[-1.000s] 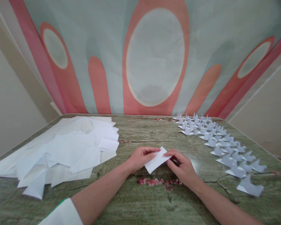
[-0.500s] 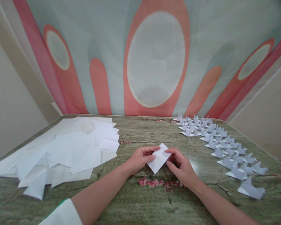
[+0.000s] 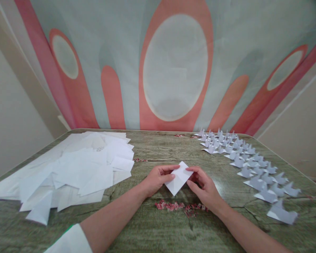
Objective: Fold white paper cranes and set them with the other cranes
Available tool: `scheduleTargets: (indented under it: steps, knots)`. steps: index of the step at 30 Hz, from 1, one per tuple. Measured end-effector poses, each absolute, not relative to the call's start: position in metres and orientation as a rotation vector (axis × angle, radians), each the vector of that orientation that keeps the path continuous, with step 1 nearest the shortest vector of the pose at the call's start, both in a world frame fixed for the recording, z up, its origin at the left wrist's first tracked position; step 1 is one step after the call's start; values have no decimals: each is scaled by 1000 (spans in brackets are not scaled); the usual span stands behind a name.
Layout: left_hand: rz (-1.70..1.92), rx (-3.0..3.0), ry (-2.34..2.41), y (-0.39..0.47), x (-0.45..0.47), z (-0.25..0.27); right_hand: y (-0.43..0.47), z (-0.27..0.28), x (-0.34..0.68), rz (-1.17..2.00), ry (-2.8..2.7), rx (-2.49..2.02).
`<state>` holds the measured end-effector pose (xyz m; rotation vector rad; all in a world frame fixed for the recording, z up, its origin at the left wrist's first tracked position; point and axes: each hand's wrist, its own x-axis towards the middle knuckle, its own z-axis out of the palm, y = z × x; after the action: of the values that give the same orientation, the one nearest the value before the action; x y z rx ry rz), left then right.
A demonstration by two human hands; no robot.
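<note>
A small folded square of white paper [image 3: 177,182] is held above the table, turned so that one corner points toward me. My left hand [image 3: 159,179] pinches its left side, thumb on top and fingers at the far left edge. At the upper right edge, my right hand [image 3: 203,186] grips the paper with its fingertips; the right thumb sits lower, beside the right edge, and I cannot tell whether it touches. The underside of the paper is hidden.
On the left lies a spread pile of white paper sheets [image 3: 86,168]. Several rows of folded paper birds [image 3: 252,163] stand along the right side, the nearest bird [image 3: 282,212] close to the front. The wood-patterned table [image 3: 158,228] meets a patterned backdrop [image 3: 131,70] at its far edge.
</note>
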<state>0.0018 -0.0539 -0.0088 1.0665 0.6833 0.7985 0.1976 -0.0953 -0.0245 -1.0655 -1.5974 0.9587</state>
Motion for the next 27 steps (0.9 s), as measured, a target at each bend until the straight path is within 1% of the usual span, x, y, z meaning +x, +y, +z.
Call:
scheduleTargets:
  steps: [27]
  knots:
    - [789, 1050, 718, -55, 2, -7, -96, -24, 196, 946, -1645, -1049]
